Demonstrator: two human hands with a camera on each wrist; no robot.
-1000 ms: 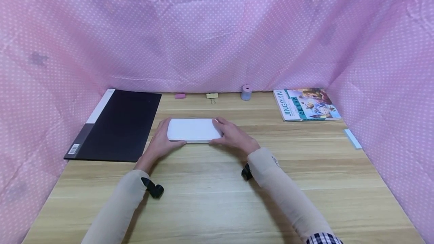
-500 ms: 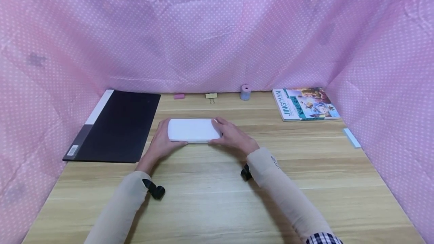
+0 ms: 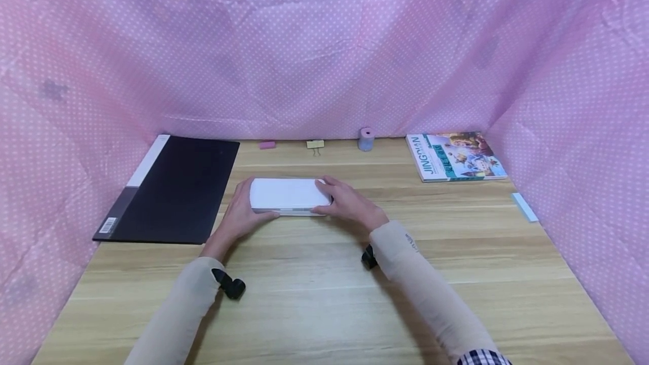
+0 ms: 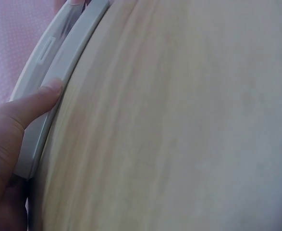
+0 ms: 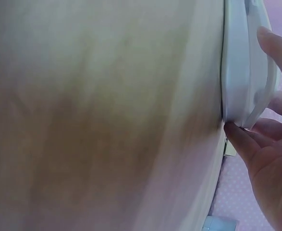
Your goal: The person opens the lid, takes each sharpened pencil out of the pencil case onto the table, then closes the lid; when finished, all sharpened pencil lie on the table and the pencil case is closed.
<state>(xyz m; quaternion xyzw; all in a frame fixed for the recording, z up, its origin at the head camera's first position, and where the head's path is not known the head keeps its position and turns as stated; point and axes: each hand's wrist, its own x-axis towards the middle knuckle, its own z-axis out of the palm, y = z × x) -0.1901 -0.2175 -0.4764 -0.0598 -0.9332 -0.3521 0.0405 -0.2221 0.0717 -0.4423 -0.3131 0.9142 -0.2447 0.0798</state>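
Note:
A white oblong case [image 3: 289, 192] with rounded ends lies across the middle of the wooden table. My left hand [image 3: 238, 214] grips its left end, the thumb along the front side. In the left wrist view that thumb [image 4: 35, 102] presses the lower part, and a gap shows between lid and base. The right hand [image 3: 351, 203] holds the other end; its thumb lies at the front by the lid's edge, with fingers around the end. From the right wrist, the thumb tip [image 5: 265, 36] overlaps the lid side of the case [image 5: 237, 62]. Fingers behind the left end are hidden.
At the left lies a black folder [image 3: 177, 190]. Along the back are a pink eraser-like block [image 3: 267, 145], a yellow binder clip [image 3: 315, 144] and a purple-blue cylinder [image 3: 366, 139]. A picture book [image 3: 456, 156] and pale blue strip [image 3: 524, 207] lie right. Pink cloth [image 3: 324, 49] surrounds the table.
The front edge of the case's lid has risen slightly, and a wider seam shows along the front. Both hands stay at the ends of the case.

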